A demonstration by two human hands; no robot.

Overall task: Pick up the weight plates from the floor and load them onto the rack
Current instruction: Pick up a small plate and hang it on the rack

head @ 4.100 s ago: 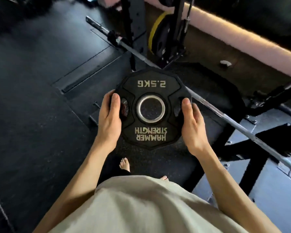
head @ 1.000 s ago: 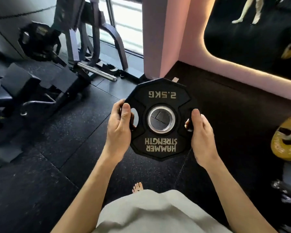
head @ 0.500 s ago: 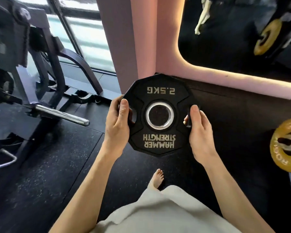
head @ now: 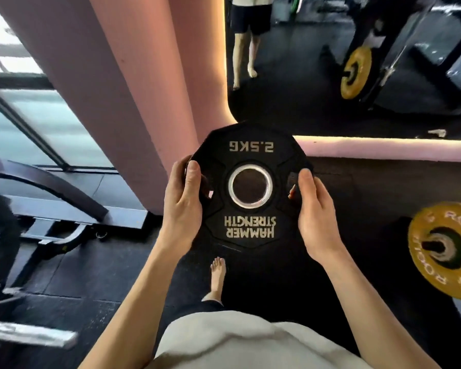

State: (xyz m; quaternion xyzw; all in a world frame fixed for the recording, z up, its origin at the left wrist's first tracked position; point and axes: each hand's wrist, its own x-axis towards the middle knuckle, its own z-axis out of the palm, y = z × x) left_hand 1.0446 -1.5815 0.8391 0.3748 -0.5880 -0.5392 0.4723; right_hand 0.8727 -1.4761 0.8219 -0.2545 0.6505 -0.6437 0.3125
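A black 2.5 kg weight plate (head: 250, 145) marked "Hammer Strength", with a silver ring round its centre hole, hangs flat in front of my chest. My left hand (head: 183, 206) grips its left edge with the thumb on top and fingers through the grip slot. My right hand (head: 316, 211) grips the right edge the same way. A yellow plate (head: 421, 251) sits on a horizontal peg at the right edge of the view.
A pink pillar (head: 112, 75) stands straight ahead, beside a wall mirror (head: 304, 89) showing a standing person and another yellow plate. A dark machine frame (head: 51, 182) and a steel bar end (head: 30, 334) lie on the left. Black rubber floor below.
The view has swung and moved closer to the pillar and mirror while both hands keep the same hold on the plate. The yellow plate at the right looms larger.
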